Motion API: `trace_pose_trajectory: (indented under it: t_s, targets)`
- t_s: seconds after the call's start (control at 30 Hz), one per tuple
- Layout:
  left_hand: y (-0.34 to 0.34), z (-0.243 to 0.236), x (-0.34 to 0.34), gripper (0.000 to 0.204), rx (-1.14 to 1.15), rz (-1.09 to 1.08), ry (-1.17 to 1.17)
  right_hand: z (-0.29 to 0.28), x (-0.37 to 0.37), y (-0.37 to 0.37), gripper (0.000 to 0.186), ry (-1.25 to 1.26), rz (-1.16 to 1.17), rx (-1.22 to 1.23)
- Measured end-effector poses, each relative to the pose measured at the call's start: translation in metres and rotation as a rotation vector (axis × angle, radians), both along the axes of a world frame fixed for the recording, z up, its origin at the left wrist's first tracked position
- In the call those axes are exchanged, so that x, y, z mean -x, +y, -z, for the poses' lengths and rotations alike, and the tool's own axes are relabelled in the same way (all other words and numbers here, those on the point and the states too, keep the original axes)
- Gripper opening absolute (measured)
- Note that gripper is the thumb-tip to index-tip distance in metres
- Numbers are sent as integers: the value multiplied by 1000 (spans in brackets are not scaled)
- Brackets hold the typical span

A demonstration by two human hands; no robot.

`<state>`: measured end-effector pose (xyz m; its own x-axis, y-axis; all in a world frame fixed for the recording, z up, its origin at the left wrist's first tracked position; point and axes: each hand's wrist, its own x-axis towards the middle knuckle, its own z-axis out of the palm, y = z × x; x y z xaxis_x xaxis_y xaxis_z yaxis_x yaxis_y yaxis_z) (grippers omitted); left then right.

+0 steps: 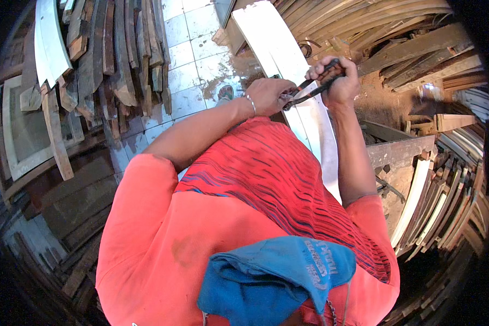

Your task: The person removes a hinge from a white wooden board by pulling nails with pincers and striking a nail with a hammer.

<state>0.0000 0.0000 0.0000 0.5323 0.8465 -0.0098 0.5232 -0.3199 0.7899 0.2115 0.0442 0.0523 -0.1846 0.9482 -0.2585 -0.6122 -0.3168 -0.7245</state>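
Note:
My right hand (339,81) is wrapped round the dark handles of a pair of pliers (313,91). The handles spread apart in the grip, and the tool slants down toward my left hand. At the jaw end, my left hand (271,94) is closed, with its fingertips at a small dark metal piece (288,101). The fingers partly hide that piece, so its kind is unclear. Both hands are above a long white board (271,33), which runs away from me and passes beside my body.
Stacked wooden planks (114,49) fill the far left, with a white panel (50,46) on top. More timber (413,49) lies at the far right. A wooden bench (399,151) stands by my right arm, near upright strips (434,201). White floor tiles (186,76) show at the left.

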Motion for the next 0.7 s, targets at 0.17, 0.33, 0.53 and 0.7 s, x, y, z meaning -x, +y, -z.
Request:
trace_pose_trajectory:
  t_s: [0.17,0.33,0.53,0.7]
  targets:
    - [-30,24,-18,28,-54,-271,-206,-31,24,8,42,-223,-82,67]
    - [-37,16,-18,29,-58,-353,-256,-19,25,22,43,-214,-201,48]
    - [-21,8,-20,28,-59,-354,-134,5,16,62,42,-96,-299,148]
    - [-33,10,-22,33,18,-431,-106,3,27,61,41,-128,-376,172]
